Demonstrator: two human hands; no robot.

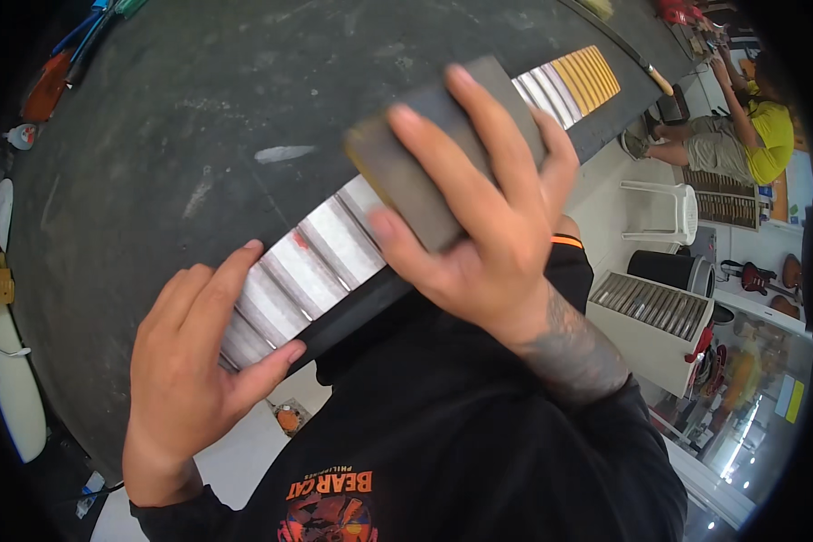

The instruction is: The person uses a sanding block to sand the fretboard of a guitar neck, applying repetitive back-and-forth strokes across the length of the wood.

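Along the bench's [154, 181] near edge lies the fretted board [321, 253], its left end within my left hand [185, 352]. Under my right hand [488, 212], the block [415, 185] sits on it; past its right end lies a handled tool [660, 79].

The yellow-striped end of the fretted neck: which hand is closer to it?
The right hand. It holds a grey block on the fretted neck, below and left of the yellow-striped end; the left hand grips the neck's opposite end, farther away.
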